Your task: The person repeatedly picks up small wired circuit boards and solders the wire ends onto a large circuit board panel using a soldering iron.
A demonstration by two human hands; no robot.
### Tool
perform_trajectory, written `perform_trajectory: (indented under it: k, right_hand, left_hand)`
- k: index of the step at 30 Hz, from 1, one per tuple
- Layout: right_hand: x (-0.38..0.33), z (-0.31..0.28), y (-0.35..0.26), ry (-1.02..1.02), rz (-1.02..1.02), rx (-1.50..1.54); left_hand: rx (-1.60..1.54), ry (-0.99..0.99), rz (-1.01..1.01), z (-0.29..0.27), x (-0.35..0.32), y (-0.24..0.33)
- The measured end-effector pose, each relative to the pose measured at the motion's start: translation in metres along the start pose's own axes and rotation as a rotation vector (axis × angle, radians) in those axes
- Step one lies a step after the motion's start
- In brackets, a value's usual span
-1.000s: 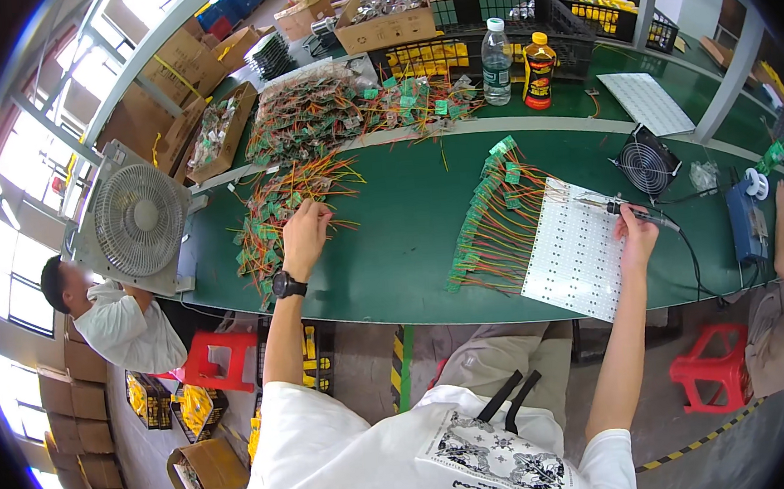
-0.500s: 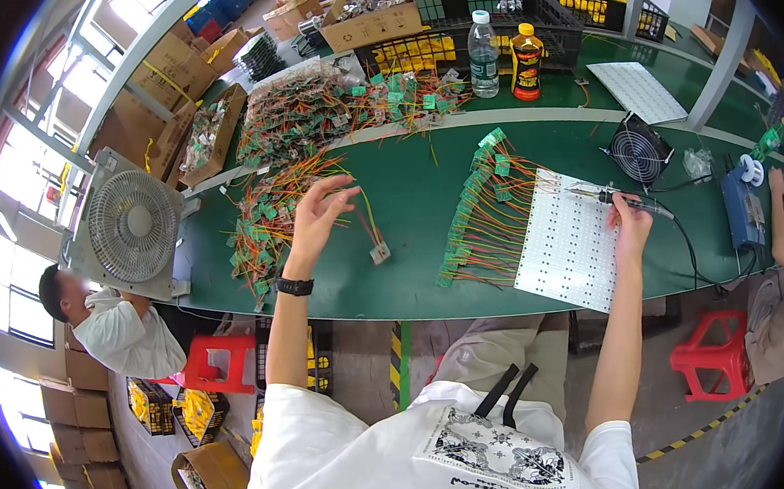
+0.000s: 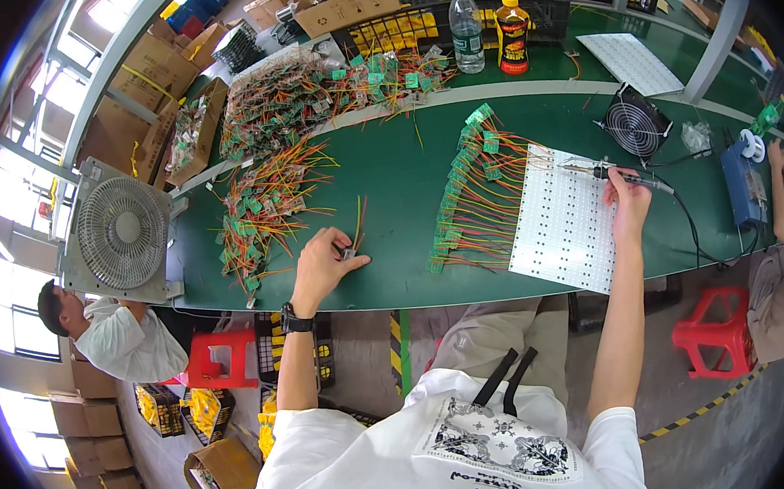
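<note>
Partly curled left hand (image 3: 325, 265) on module (image 3: 348, 253)

Left hand (image 3: 324, 264) grips a wired part (image 3: 348, 252). Right hand (image 3: 627, 204) holds a soldering iron (image 3: 602, 173) over a white panel (image 3: 558, 228).

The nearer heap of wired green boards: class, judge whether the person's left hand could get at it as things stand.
Probably yes: the left hand is close to the heap, with nothing standing between them, though it holds a small wired part.

Left hand (image 3: 328, 265) masking most of wired part (image 3: 348, 252)! Soldering iron (image 3: 602, 173) too tiny at tip; far-right co-worker (image 3: 782, 322) cropped by rim.
</note>
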State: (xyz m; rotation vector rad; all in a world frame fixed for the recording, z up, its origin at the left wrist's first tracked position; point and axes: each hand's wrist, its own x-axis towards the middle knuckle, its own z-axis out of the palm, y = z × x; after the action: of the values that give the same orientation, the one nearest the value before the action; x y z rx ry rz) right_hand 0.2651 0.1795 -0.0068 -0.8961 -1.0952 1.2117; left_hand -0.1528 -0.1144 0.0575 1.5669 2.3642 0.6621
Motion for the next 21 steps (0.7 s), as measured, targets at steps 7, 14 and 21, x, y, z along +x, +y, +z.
perform_trajectory:
  k: [7, 14, 21]
  right_hand:
    - [0.0, 0.0, 0.003, 0.002, 0.019, 0.018]
    - [0.001, -0.003, 0.002, -0.002, 0.011, 0.0]
    - [0.001, -0.001, 0.001, -0.002, 0.022, -0.017]
  left_hand:
    - [-0.489, -0.09, -0.14, -0.004, -0.004, -0.042]
    - [-0.825, -0.124, -0.21, -0.003, -0.003, -0.021]
    - [-0.85, -0.105, 0.075, 0.039, 0.047, 0.046]
